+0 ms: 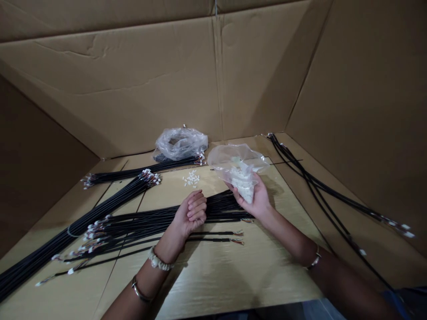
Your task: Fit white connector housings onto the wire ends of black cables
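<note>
My right hand (256, 198) holds a clear plastic bag (243, 178) from below, with many small white pieces gathered in its bottom corner. My left hand (191, 211) is curled with its palm side up, over the middle bundle of black cables; whatever its fingers enclose, if anything, is hidden. Behind it lies a small scatter of white connectors (191, 178) on the board. The middle cable bundle (143, 224) has white plugs at its left ends and bare coloured wires at its right ends.
A thick tied cable bundle (100, 211) runs along the left, with a thinner bundle (133, 172) behind it. A crumpled plastic bag (181, 143) lies at the back. More black cables (316, 182) cross on the right. Cardboard walls (150, 84) enclose the work surface.
</note>
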Motion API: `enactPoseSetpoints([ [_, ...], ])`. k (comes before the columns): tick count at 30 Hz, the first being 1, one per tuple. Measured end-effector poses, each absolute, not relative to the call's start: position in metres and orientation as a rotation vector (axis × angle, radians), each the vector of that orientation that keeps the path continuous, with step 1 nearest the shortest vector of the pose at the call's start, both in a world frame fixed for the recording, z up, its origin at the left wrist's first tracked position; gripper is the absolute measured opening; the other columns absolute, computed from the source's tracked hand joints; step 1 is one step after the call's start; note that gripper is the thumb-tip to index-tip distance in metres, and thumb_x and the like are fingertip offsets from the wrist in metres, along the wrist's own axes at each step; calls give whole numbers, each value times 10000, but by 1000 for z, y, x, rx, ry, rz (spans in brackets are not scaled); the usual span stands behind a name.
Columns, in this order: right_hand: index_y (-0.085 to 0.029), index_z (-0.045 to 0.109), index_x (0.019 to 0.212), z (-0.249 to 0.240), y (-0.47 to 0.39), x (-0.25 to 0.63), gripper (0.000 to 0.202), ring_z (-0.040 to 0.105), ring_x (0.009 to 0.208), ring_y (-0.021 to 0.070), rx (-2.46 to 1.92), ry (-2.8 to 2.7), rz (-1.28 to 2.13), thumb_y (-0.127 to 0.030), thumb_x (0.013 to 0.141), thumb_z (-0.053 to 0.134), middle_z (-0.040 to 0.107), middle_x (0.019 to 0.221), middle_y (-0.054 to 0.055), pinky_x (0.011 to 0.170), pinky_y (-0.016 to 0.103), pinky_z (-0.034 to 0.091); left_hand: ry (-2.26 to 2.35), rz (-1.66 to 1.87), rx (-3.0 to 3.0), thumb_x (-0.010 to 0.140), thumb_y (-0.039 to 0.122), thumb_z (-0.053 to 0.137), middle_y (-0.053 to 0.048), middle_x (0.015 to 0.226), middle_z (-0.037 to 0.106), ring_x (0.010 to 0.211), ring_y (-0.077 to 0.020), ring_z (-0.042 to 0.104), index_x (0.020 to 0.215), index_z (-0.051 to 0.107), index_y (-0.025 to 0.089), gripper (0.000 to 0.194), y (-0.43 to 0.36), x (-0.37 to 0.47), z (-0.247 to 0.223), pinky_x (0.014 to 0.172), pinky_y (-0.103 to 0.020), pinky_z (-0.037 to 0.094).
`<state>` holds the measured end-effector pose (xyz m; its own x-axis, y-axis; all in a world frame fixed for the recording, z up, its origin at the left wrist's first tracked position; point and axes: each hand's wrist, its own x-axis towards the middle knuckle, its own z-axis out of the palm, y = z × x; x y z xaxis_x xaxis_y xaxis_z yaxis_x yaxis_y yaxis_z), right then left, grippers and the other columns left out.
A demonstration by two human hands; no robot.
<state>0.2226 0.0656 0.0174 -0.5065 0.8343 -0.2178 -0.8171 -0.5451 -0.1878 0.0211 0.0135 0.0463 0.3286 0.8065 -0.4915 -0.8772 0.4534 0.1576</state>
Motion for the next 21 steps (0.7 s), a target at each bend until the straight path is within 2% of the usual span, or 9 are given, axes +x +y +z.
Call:
enactPoseSetpoints([
  [6, -187, 625, 1121, 15, 66, 221, 358, 738, 911, 255, -325, -100, 2149, -413, 869, 510, 773, 1015, 86, 621, 313, 630, 490, 1182, -166, 1025, 157, 283, 97, 368, 266, 228, -17, 229, 525, 250, 233, 507, 12, 19, 48, 241, -123, 141],
  [11, -186, 614, 1122, 13, 67, 222, 362, 736, 930, 248, -296, -126, 2155, -416, 860, 513, 767, 1024, 95, 630, 300, 628, 454, 1299, -268, 1049, 203, 204, 62, 410, 382, 292, -32, 364, 556, 354, 213, 516, 17, 16, 52, 296, -109, 278],
  [14, -198, 602, 1128, 12, 66, 223, 338, 742, 904, 238, -300, -143, 2177, -394, 861, 531, 773, 988, 84, 665, 312, 632, 486, 1362, -358, 1053, 234, 196, 11, 486, 526, 384, -51, 508, 635, 496, 161, 519, 22, 15, 54, 394, -108, 425],
  [17, -191, 593, 1148, 12, 63, 223, 352, 743, 905, 245, -300, -125, 2211, -410, 888, 504, 771, 1016, 93, 651, 317, 634, 515, 1439, -396, 1046, 228, 239, -33, 602, 655, 531, -99, 648, 738, 602, 127, 486, 26, 15, 56, 542, -184, 552],
  [21, -164, 593, 1159, 11, 61, 222, 416, 745, 883, 262, -304, -109, 2246, -470, 897, 491, 767, 1020, 121, 633, 331, 635, 500, 1542, -359, 1038, 208, 220, -46, 767, 754, 785, -165, 742, 821, 671, 147, 503, 27, 16, 56, 721, -309, 596],
])
